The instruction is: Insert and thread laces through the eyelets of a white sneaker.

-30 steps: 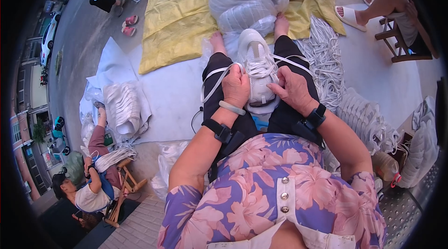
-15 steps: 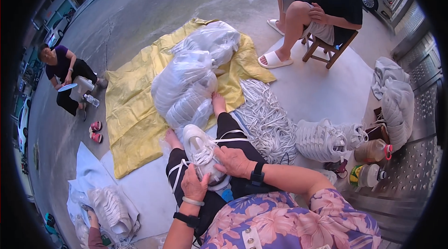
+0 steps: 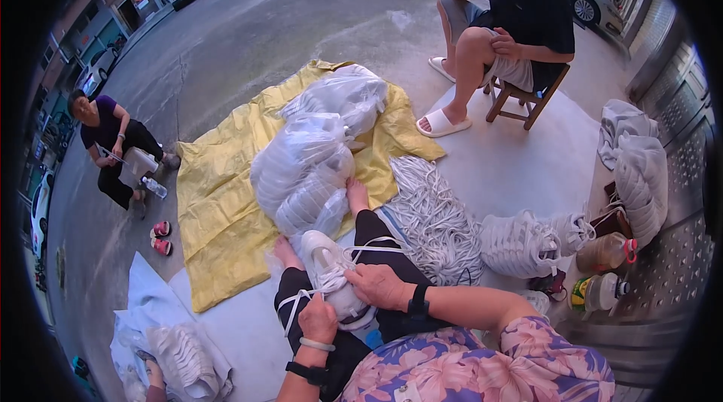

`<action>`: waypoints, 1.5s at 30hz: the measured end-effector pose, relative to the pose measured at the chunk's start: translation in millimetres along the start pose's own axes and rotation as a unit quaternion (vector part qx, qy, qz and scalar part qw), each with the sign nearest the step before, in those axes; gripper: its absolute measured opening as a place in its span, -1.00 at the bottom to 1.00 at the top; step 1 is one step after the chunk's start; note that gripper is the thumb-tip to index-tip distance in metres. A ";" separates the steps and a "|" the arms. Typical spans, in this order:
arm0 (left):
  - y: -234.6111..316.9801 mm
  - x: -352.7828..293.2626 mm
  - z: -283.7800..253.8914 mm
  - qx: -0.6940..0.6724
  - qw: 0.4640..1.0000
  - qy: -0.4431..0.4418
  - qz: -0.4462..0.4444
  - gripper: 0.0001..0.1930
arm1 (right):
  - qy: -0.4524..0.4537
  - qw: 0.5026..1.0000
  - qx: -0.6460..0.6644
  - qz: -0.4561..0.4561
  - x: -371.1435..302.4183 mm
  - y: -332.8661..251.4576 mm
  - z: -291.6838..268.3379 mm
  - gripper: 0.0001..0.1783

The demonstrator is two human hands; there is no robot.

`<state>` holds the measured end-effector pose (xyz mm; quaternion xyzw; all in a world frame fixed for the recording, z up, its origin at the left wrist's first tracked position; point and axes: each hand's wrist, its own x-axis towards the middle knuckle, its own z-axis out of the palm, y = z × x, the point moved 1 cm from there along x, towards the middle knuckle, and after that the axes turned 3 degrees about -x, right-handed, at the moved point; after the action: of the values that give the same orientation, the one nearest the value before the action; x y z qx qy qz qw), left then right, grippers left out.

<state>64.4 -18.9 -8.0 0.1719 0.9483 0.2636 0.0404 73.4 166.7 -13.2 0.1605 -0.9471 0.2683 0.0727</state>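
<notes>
left hand [image 3: 318,321]: pinching a white lace [image 3: 300,295]. right hand [image 3: 379,287]: fingers more curled than 0.5 s ago, at the white shoe [image 3: 322,250] between the 2 legs [image 3: 374,229]; watching remotely, i cannot tell whether it grips, but judge lacing underway. beyond: plastic-wrapped bundle [image 3: 301,165], yellow sheet [image 3: 218,214].

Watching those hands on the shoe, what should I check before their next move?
1. White shoe between the legs: ok.
2. Right hand at the shoe: ok, by its opening.
3. Left hand gripping a lace: cannot tell; the pinch is too small to see.
4. Lacing finished: not ok; loose lengths trail over both legs.
5. Lace pile nearby: ok, seemingly reachable beside the right leg.
</notes>
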 end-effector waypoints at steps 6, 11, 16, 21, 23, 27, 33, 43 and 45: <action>-8.8 9.6 1.9 -0.121 0.992 -0.007 0.025 -0.89 | -0.023 0.991 -0.030 -0.129 17.7 -22.7 27.0 -0.89; -17.2 2.8 -0.1 -0.200 0.980 0.007 0.008 -0.84 | -0.069 0.991 -0.050 -0.106 24.4 -30.4 46.7 -0.89; -21.4 -0.6 5.9 -0.201 0.979 0.023 0.025 -0.85 | -0.071 0.982 -0.056 -0.165 27.6 -27.0 39.8 -0.88; -9.8 1.4 9.4 -0.133 0.989 0.052 0.040 -0.79 | -0.096 0.977 -0.069 -0.177 22.8 -19.8 28.1 -0.86; -8.5 -1.4 6.4 -0.072 0.995 0.035 0.054 -0.75 | -0.065 0.980 -0.051 -0.183 8.2 -5.4 14.7 -0.88; -8.5 -2.6 9.9 -0.024 0.994 0.029 0.098 -0.73 | -0.056 0.992 -0.078 -0.078 -55.5 67.0 -58.6 -0.87; -1.4 -1.4 10.3 -0.004 0.995 0.002 0.102 -0.83 | -0.211 0.931 -0.242 0.173 -176.9 152.1 -149.0 -0.83; -9.9 20.0 -7.4 0.052 0.991 0.065 0.101 -0.87 | -0.020 0.999 -0.031 -0.032 -43.4 48.4 -69.7 -0.71; -15.6 25.4 -3.9 0.040 0.996 0.053 0.062 -0.85 | -0.031 0.998 -0.001 -0.047 -19.5 32.5 -51.2 -0.70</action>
<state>35.1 -24.5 -12.3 0.2179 0.9464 0.2362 -0.0330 83.1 225.3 9.9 0.2132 -0.9406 0.2581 0.0558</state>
